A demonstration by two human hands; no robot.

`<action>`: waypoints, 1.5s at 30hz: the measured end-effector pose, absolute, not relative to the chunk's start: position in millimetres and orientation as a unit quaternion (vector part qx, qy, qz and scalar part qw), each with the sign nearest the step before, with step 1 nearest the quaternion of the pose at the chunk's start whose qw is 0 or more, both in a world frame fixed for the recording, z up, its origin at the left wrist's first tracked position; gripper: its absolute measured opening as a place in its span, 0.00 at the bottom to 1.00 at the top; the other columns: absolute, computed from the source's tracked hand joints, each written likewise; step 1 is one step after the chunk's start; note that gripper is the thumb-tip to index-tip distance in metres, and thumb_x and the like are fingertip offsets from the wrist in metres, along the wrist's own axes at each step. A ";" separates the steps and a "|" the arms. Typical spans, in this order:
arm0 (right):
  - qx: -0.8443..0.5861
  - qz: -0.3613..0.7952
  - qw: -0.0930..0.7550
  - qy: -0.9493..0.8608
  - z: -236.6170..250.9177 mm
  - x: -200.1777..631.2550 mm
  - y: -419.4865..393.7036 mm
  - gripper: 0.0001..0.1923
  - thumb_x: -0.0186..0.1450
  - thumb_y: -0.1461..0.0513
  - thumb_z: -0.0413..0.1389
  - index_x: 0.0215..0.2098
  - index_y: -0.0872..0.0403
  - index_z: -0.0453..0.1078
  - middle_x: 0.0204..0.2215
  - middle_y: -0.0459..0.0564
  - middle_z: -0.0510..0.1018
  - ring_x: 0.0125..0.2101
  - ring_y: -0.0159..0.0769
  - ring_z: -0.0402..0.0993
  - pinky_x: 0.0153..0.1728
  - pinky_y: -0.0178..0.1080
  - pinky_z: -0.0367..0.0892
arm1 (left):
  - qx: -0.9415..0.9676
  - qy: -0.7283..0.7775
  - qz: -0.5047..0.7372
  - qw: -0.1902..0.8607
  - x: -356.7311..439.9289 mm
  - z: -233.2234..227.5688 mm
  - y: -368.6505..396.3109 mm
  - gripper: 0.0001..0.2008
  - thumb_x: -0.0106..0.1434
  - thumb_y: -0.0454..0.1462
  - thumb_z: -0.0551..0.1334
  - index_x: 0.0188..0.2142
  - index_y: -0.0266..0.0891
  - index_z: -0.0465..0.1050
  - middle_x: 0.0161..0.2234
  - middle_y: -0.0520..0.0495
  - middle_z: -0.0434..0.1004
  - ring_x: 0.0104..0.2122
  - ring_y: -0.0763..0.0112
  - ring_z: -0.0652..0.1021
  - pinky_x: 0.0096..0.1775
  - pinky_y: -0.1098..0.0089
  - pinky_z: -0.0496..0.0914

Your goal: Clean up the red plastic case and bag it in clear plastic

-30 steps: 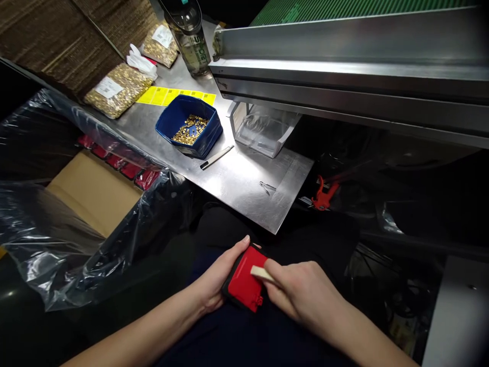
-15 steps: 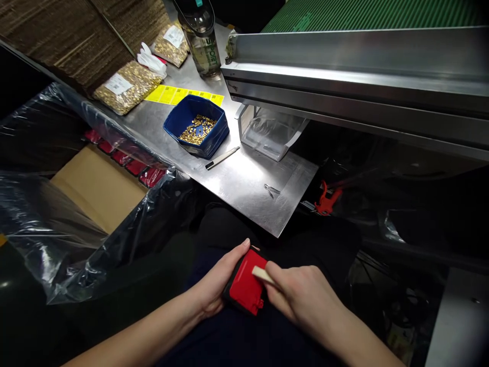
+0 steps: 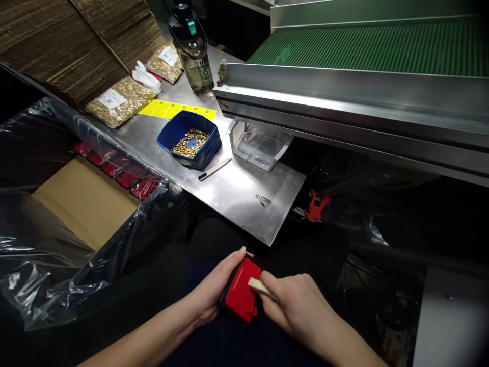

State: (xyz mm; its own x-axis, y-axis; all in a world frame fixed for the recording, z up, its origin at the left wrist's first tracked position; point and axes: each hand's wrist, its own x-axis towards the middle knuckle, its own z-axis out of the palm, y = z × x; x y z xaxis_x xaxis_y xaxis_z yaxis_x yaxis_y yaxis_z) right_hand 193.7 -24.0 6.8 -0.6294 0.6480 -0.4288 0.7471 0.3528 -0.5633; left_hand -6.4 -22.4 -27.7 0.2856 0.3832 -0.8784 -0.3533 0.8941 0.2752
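In the lap, just below the near corner of the steel bench (image 3: 244,193), the left hand (image 3: 214,290) cups the small red plastic case (image 3: 241,294) from its left edge, fingers wrapped round it in a closed grip. Against a second ago the case has barely shifted; it sits a touch lower and the pale flat stick (image 3: 259,286) remains on its right edge. The right hand (image 3: 296,306) pinches that stick tightly, its grip closed on it.
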 end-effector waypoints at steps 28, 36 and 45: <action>0.370 -0.389 0.055 0.842 -1.4 188.7 -15.8 0.04 0.71 0.62 0.52 0.37 0.48 0.65 0.25 0.39 0.80 0.22 0.31 0.77 0.24 0.38 0.46 | -0.062 0.494 0.238 0.834 -16.7 -35.0 -23.1 0.24 0.66 0.54 0.66 0.48 0.36 0.77 0.40 0.39 0.84 0.38 0.62 0.83 0.42 0.67 0.76; 0.364 -0.384 0.072 0.846 2.2 184.8 -11.8 0.03 0.71 0.63 0.53 0.38 0.48 0.65 0.24 0.39 0.80 0.22 0.32 0.77 0.24 0.38 0.45 | -0.081 0.498 0.231 0.832 -19.1 -40.2 -25.4 0.25 0.64 0.55 0.66 0.45 0.35 0.78 0.37 0.41 0.84 0.35 0.63 0.82 0.39 0.69 0.75; 0.340 -0.365 0.080 0.863 1.3 179.6 -1.2 0.05 0.71 0.58 0.54 0.37 0.48 0.64 0.26 0.38 0.81 0.21 0.30 0.75 0.23 0.39 0.42 | -0.062 0.498 0.210 0.839 -20.3 -36.4 -17.1 0.23 0.66 0.55 0.65 0.46 0.36 0.77 0.37 0.42 0.84 0.36 0.62 0.83 0.40 0.69 0.76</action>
